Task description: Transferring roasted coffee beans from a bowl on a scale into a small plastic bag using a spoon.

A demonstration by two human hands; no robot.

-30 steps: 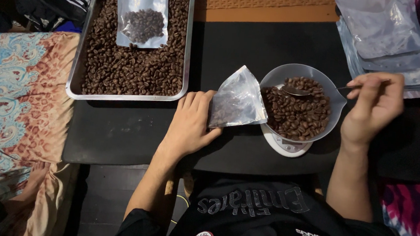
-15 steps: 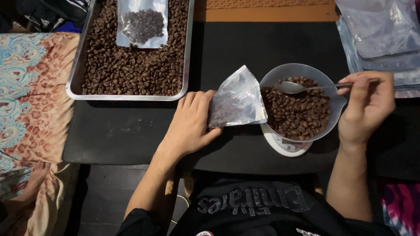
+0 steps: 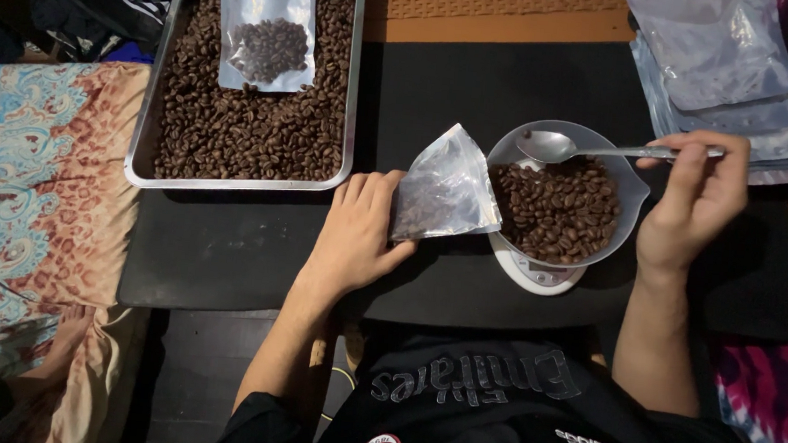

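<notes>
Looking down from the head camera, I see the left hand (image 3: 355,237) pinching a small clear pouch (image 3: 443,193) by its near-left corner, thumb below and fingers closed over the top. The pouch leans with its mouth toward the clear bowl (image 3: 627,179), presumably so that beans can pass straight across with little spill. It touches, or all but touches, the bowl's left rim; I cannot tell which.

The right hand (image 3: 695,203) is closed around the handle of a metal spoon (image 3: 554,147), whose scoop appears empty and hovers level over the far-left part of the bowl. The bowl holds roasted coffee beans (image 3: 559,211) and sits on a small white scale (image 3: 540,272), likely so that portions can be weighed. Both rest on the dark worktop (image 3: 242,247).

Packages: a rectangular silver-and-clear zip pouch (image 3: 267,24), partly filled with beans, lies flat on the beans in the metal tray (image 3: 142,150) at far left. A stack of empty clear pouches (image 3: 725,69) lies at far right, within the right hand's reach. A patterned blue and orange cloth (image 3: 29,212) covers the left side.
</notes>
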